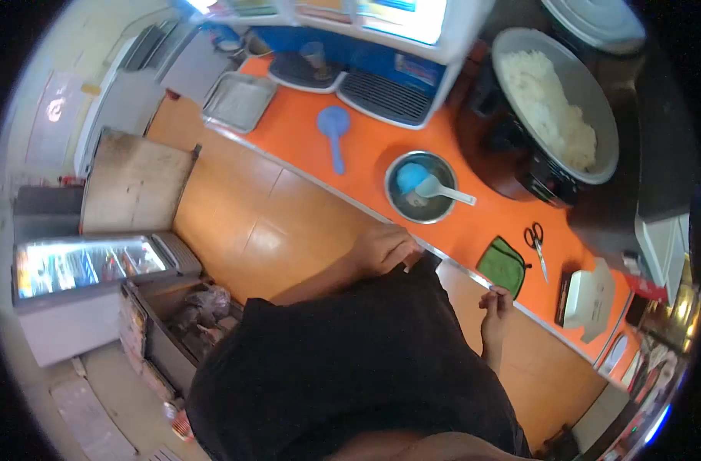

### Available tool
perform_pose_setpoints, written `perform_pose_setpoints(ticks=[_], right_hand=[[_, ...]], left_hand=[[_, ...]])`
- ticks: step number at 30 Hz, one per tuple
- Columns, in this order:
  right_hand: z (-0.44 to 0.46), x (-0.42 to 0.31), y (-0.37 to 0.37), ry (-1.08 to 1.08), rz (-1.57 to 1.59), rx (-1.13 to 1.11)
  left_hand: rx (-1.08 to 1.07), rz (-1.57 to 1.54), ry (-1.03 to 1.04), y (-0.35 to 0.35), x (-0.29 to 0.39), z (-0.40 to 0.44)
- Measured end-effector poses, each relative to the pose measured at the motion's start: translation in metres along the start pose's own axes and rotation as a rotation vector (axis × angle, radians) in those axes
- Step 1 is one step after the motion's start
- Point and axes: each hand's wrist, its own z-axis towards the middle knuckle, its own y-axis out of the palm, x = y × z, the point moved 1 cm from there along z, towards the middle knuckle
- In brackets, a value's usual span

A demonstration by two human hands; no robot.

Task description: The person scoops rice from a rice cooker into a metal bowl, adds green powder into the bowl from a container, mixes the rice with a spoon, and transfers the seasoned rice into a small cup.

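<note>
The left hand [385,250] pinches the worn, plain black fabric shirt [350,353] at its hem; the curled right hand [496,309], grip unclear, is beside a green cloth pad [502,263] with dark trim on the orange counter [289,127].

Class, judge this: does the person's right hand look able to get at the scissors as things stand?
Probably yes: the right hand is near the orange counter, and though a green cloth lies beside the scissors, nothing tall seems in the way.
</note>
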Motion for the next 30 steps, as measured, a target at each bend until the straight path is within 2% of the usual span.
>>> perform_pose_setpoints(ticks=[1, 3, 5, 6, 7, 8, 9, 10, 11, 12, 14, 15, 17, 19, 20, 22, 23, 24, 25, 26, 27, 28, 30], right_hand=[[0.008, -0.010, 0.023, -0.011, -0.079, -0.118], [0.038, -0.015, 0.057, -0.219, -0.221, -0.360], [0.060, -0.050, 0.110, -0.219, -0.366, -0.475], [0.067, -0.072, 0.146, -0.196, -0.237, -0.546], [0.081, -0.070, 0.187, -0.308, -0.237, -0.594], [0.093, -0.080, 0.232, -0.608, -0.344, -0.637], [0.102, -0.082, 0.281, -0.495, -0.329, -0.707], [0.118, -0.078, 0.328, -0.515, -0.575, -0.740], [0.136, -0.051, 0.374, -0.597, -0.745, -0.605], [0.157, -0.022, 0.414, -0.491, -0.816, -0.619], [0.166, 0.004, 0.459, -0.241, -0.871, -0.393], [0.184, 0.040, 0.496, -0.097, -0.753, -0.413], [0.196, 0.068, 0.516, 0.066, -0.623, -0.450], [0.179, 0.039, 0.487, 0.260, -0.250, -0.561], [0.167, 0.023, 0.470, 0.284, -0.255, -0.559], [0.159, -0.024, 0.437, -0.196, -0.719, -0.747], [0.149, -0.061, 0.406, -0.159, -0.724, -0.838], [0.137, -0.099, 0.367, -0.118, -0.725, -0.934], [0.130, -0.124, 0.325, -0.267, -0.761, -1.054], [0.124, -0.137, 0.283, -0.098, -0.639, -1.021], [0.114, -0.168, 0.234, -0.064, -0.580, -1.004], [0.114, -0.159, 0.195, -0.148, -0.381, -0.902], [0.105, -0.184, 0.130, -0.244, -0.630, -0.773]], left_hand=[[0.051, 0.018, -0.013, -0.004, -0.009, -0.016], [0.140, 0.156, -0.083, -0.007, -0.022, -0.050], [0.287, 0.186, -0.135, -0.023, -0.020, -0.085], [0.366, 0.223, -0.129, -0.031, -0.015, -0.093], [0.455, 0.229, -0.183, -0.040, -0.015, -0.104], [0.532, 0.229, -0.232, -0.047, -0.013, -0.117], [0.608, 0.218, -0.276, -0.051, -0.013, -0.128], [0.666, 0.204, -0.316, -0.052, -0.013, -0.137], [0.677, 0.251, -0.359, -0.053, -0.009, -0.139], [0.674, 0.297, -0.399, -0.049, -0.005, -0.139], [0.681, 0.180, -0.454, -0.035, -0.009, -0.140], [0.631, 0.155, -0.476, -0.031, -0.008, -0.138], [0.539, 0.119, -0.506, -0.015, -0.011, -0.130], [0.434, 0.149, -0.552, -0.004, -0.012, -0.121], [0.349, 0.183, -0.562, 0.002, -0.009, -0.117], [0.252, 0.174, -0.598, 0.012, -0.016, -0.099], [0.203, 0.199, -0.608, 0.016, -0.021, -0.089], [0.235, 0.340, -0.484, 0.024, -0.037, -0.081], [0.265, 0.483, -0.359, 0.030, -0.054, -0.071], [0.270, 0.605, -0.204, 0.031, -0.066, -0.050], [0.281, 0.647, -0.128, 0.029, -0.062, -0.025], [0.295, 0.692, -0.052, 0.027, -0.058, 0.000], [0.319, 0.668, -0.054, 0.020, -0.044, 0.054]])
